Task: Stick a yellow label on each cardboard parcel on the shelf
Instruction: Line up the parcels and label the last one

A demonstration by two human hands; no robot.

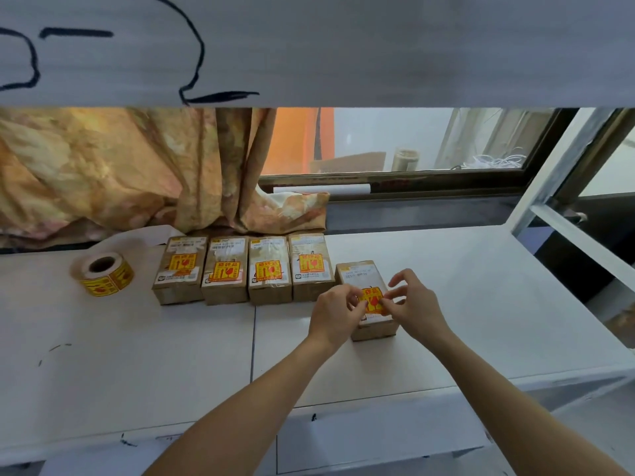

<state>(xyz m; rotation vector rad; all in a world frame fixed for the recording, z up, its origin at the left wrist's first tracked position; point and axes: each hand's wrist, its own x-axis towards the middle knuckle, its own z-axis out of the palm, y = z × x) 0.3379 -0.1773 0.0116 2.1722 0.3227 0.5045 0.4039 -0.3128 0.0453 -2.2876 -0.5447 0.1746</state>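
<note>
From the head camera, a white painted shelf [137, 355] fills the lower half of the frame, with the underside of a higher white board marked with black pen strokes [309, 46] across the top.

In the middle of the frame, four brown cardboard parcels stand side by side in a row, touching or nearly so: the first parcel [179, 269] at the left end, the second parcel [225, 271], the third parcel [269, 271] and the fourth parcel [311, 267]. Each carries a yellow square label with red print on its top face.

A fifth brown cardboard parcel [369, 297] sits just right of the row and a little nearer the camera, apart from the fourth one. On its top lies a yellow label with red print [372, 298].

Both bare forearms reach in from the bottom edge. The left hand [335, 312] pinches the label's left edge between thumb and fingertips. The right hand [414, 304] pinches its right edge, with the remaining fingers lifted and spread. Whether the label is fully stuck down cannot be told.

At the left of the frame, well apart from the parcels, a roll of yellow labels on a brown cardboard core [103, 274] lies on the shelf, with a strip of pale backing paper [144, 237] trailing behind it.

Behind the shelf hang an orange patterned curtain [120, 173] at upper left and a dark-framed window [412, 180] at right.
</note>
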